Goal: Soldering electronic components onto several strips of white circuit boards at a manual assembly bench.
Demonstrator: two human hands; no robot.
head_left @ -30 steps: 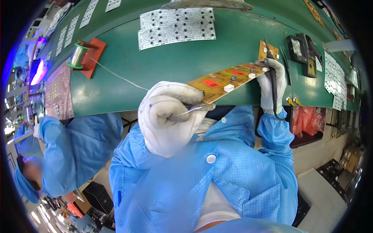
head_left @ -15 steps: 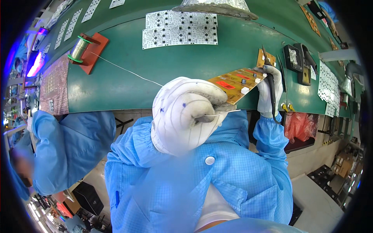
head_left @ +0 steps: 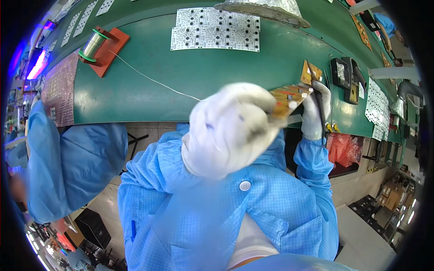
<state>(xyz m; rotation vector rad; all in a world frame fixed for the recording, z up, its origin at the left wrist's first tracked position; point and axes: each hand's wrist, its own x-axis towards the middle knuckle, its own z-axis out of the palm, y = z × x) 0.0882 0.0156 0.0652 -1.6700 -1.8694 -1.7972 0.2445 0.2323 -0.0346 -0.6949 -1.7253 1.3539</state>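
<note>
My left hand (head_left: 233, 131), in a white glove and blurred by motion, is closed on the near end of a brown circuit board (head_left: 287, 103) with red and white parts on it. A thin solder wire (head_left: 156, 86) runs across the bench to this hand; its free end is lost in the blur. At the board's far end is my right hand (head_left: 313, 115), also gloved, its fingers wrapped round a dark soldering iron (head_left: 321, 101). The iron's tip points up and away, its cord hangs down. Whether the right fingers also touch the board I cannot tell.
A solder spool (head_left: 94, 47) sits on a red stand (head_left: 113, 49) at the left. White circuit boards (head_left: 214, 34) lie at the back under a metal lamp shade (head_left: 266, 8). To the right are a small brown board (head_left: 307, 72), a black iron holder (head_left: 341, 72) and tweezers (head_left: 327, 86).
My left hand has shifted to the right with the circuit board, which is tilted more and nearer my right hand. The view has turned slightly.
</note>
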